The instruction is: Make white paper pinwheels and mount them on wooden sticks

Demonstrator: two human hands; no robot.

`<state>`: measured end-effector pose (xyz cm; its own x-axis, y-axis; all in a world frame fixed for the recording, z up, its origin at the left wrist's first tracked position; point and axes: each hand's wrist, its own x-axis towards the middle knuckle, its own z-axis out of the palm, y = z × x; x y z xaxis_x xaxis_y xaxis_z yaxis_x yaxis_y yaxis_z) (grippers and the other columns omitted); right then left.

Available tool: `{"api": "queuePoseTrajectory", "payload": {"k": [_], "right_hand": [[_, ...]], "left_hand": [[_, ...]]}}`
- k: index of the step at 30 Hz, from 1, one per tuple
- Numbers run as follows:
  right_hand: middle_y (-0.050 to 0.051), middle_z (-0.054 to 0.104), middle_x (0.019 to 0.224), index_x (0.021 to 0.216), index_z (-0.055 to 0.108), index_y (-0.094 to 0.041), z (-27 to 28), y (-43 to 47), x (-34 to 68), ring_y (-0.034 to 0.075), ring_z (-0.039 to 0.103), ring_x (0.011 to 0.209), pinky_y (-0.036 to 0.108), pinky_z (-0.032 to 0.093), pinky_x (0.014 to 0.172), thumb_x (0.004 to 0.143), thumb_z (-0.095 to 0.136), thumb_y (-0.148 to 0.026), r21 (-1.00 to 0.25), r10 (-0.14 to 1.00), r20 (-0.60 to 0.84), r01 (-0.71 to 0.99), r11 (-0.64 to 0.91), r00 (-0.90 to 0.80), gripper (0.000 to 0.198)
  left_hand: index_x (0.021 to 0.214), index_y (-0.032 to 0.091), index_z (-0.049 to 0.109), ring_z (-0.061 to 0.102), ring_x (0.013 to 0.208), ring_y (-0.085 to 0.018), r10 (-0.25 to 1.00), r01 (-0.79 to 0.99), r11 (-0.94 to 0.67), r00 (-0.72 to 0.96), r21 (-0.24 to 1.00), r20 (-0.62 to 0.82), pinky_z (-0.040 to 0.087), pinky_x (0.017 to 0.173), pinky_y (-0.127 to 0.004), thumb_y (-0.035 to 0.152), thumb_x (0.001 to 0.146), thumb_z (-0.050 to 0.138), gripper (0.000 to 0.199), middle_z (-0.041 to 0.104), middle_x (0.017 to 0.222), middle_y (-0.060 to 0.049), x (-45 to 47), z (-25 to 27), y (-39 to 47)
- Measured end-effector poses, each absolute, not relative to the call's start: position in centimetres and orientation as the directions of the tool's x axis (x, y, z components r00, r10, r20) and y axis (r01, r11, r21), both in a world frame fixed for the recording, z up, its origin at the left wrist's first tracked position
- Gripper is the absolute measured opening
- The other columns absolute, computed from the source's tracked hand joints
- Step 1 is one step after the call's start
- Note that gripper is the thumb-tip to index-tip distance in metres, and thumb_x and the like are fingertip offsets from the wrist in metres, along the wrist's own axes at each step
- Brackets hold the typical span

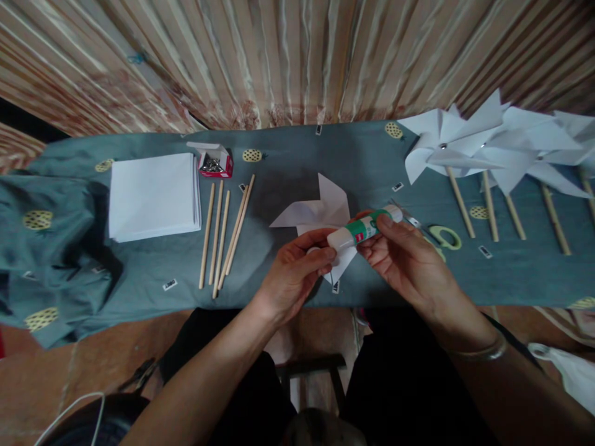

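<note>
While the green-and-white cylindrical glue stick (pixel 365 230) is gripped between the thumb and curled fingers of the right hand (pixel 395 248), its left end is met by the left hand (pixel 300 263), where a small white rounded piece (pixel 313 250), its kind unclear, is pinched narrowly. The stick is held slanted, right end farther, above the white folded-paper pinwheel (pixel 320 214) on the teal printed cloth (pixel 288 161). Both forearms are angled inward from the near side.

One glue stick (pixel 361 231), five loose sticks (pixel 222 235), one box (pixel 224 167), several pinwheels (pixel 460 133) (overlapping, count unclear).
</note>
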<state>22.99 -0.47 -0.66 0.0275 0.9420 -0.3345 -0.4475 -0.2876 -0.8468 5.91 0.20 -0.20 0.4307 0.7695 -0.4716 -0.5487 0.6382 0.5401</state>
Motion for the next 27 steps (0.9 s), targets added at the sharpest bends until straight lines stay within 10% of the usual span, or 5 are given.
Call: {"api": "queuePoseTrajectory", "payload": {"k": [17, 22, 27], "right_hand": [[-0.003, 0.072, 0.076, 0.084, 0.076, -0.024, -0.6, -0.4, 23.5, 0.008, 0.063, 0.064, 0.019, 0.055, 0.063, 0.072, 0.085, -0.037, -0.780, 0.928, -0.374, -0.543, -0.311, 0.006, 0.020], [-0.005, 0.071, 0.074, 0.077, 0.074, -0.027, 0.3, 0.1, 25.4, 0.007, 0.062, 0.062, 0.018, 0.053, 0.058, 0.073, 0.083, -0.030, -0.779, 0.934, -0.345, -0.584, -0.228, 0.096, 0.010], [-0.005, 0.072, 0.073, 0.073, 0.072, -0.019, 1.9, 0.6, 26.5, 0.004, 0.063, 0.062, 0.012, 0.053, 0.058, 0.072, 0.081, -0.021, -0.735, 0.899, -0.389, -0.656, -0.172, 0.202, 0.009]], "left_hand": [[0.096, 0.016, 0.075, 0.051, 0.063, -0.006, 0.817, -0.470, 0.571, 0.410, 0.673, -0.406, 0.042, 0.061, -0.020, 0.027, 0.065, 0.085, 0.034, 0.066, 0.081, 0.000, 5.6, -0.4, 0.4], [0.099, 0.018, 0.070, 0.058, 0.076, -0.012, 0.991, -0.082, 0.062, 0.124, 0.995, -0.051, 0.047, 0.068, -0.024, 0.023, 0.068, 0.082, 0.033, 0.068, 0.093, -0.003, 3.7, -1.0, 1.6], [0.092, 0.019, 0.067, 0.060, 0.076, -0.014, 0.938, 0.477, -0.348, 0.181, 0.807, 0.297, 0.049, 0.071, -0.028, 0.018, 0.079, 0.072, 0.014, 0.068, 0.089, -0.001, 2.7, -1.6, 2.7]]}}
